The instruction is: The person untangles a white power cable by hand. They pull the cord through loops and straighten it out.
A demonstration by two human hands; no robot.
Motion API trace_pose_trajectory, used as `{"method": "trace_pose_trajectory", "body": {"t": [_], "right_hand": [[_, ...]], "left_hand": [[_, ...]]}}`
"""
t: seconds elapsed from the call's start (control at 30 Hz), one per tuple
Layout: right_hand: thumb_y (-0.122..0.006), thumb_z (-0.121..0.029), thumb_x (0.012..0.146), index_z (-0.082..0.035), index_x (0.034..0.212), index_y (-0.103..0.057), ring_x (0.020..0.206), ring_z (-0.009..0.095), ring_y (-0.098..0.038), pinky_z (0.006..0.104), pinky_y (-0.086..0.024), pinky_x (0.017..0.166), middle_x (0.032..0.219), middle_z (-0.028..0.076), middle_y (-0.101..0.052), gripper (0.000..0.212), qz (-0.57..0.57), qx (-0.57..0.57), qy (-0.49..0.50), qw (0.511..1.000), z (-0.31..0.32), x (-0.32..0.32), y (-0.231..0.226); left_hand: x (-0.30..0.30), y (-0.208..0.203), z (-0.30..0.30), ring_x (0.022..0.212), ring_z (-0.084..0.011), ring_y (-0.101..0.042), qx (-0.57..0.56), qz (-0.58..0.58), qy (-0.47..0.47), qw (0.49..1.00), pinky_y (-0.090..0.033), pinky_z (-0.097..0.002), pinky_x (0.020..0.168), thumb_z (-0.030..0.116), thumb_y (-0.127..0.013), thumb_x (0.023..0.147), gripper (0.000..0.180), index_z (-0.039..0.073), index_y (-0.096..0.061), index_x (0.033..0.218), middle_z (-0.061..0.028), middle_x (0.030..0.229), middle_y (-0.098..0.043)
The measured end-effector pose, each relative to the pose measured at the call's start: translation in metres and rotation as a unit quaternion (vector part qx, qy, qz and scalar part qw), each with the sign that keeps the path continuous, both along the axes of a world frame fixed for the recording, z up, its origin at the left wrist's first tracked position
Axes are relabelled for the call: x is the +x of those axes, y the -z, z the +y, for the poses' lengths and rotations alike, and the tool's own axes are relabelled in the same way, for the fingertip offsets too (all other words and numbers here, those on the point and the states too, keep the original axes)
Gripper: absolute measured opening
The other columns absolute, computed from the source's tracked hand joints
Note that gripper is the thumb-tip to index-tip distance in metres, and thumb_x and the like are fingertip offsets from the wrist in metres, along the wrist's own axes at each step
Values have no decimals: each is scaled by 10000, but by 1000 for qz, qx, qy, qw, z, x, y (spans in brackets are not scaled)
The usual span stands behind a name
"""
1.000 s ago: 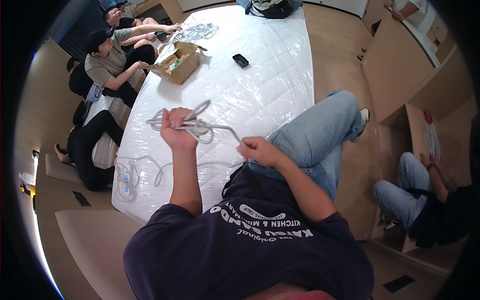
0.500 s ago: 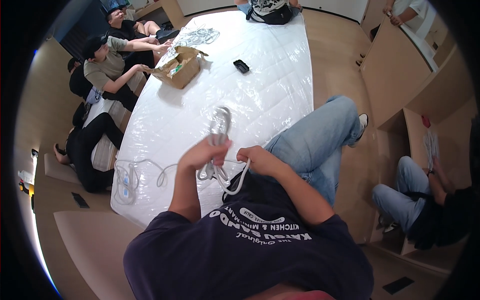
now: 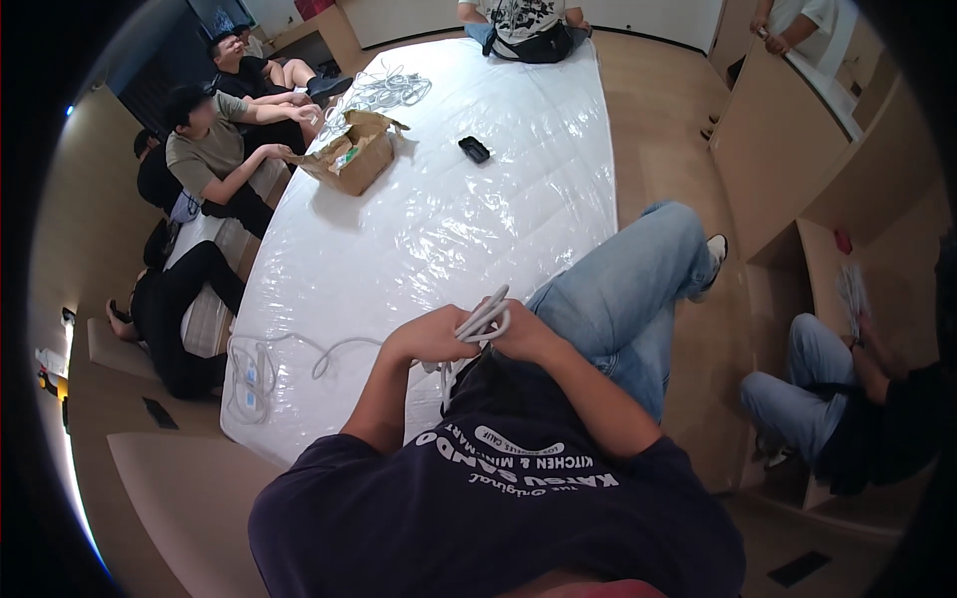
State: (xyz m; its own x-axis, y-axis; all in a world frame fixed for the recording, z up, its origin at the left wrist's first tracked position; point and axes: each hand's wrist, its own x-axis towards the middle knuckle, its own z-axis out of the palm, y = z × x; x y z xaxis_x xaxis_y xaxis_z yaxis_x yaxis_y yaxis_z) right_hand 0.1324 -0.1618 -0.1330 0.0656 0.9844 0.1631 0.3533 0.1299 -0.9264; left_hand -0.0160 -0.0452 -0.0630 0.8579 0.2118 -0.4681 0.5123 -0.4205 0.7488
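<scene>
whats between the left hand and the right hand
In the head view, loops of grey cable stick up between the left hand and right hand.

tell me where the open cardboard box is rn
In the head view, the open cardboard box sits upper left on the plastic-wrapped mattress, left of the black tray and nearer than the grey cable pile.

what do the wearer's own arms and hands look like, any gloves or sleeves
The left hand and right hand are ungloved, with no watch visible. Short, dark navy sleeves leave the forearms bare; the shirt has white print.
</scene>
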Motion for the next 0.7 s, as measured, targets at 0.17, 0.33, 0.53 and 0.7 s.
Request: {"method": "trace_pose_trajectory", "body": {"t": [0.17, 0.33, 0.53, 0.7], "right_hand": [[-562, -50, 897, -7, 984, -606, 922, 315, -620, 368, -486, 816, 996, 172, -641, 106, -18, 55, 10, 998, 5, 1, 1], [-532, -65, 938, 11, 1004, -576, 920, 221, -624, 338, -479, 836, 929, 130, -646, 110, 96, 82, 16, 992, 11, 2, 12], [-491, -142, 990, 23, 987, -578, 728, 122, -586, 268, -488, 728, 806, 72, -614, 186, 234, 111, 126, 958, 12, 9, 15], [-486, -243, 1007, 0, 979, -557, 576, 96, -508, 252, -500, 616, 711, 28, -534, 255, 396, 102, 137, 902, 7, 22, 11]], "left_hand": [[-21, -1, 6, 736, -199, -640, -328, -253, -64, 908, -532, -307, 708, 126, -668, 787, 200, -1, -552, 889, -117, 862, -615], [-28, 1, 10, 536, -157, -592, -464, -333, -87, 816, -588, -338, 663, 71, -659, 804, 248, 2, -490, 972, -161, 813, -588], [-31, 3, 25, 399, -83, -439, -471, -285, -136, 824, -526, -306, 525, 115, -649, 850, 253, 39, -464, 1005, -10, 533, -453], [-11, -5, 21, 490, -103, -505, -14, -152, -190, 970, -447, -278, 493, 172, -696, 849, 235, 52, -494, 853, -9, 594, -495]]}}
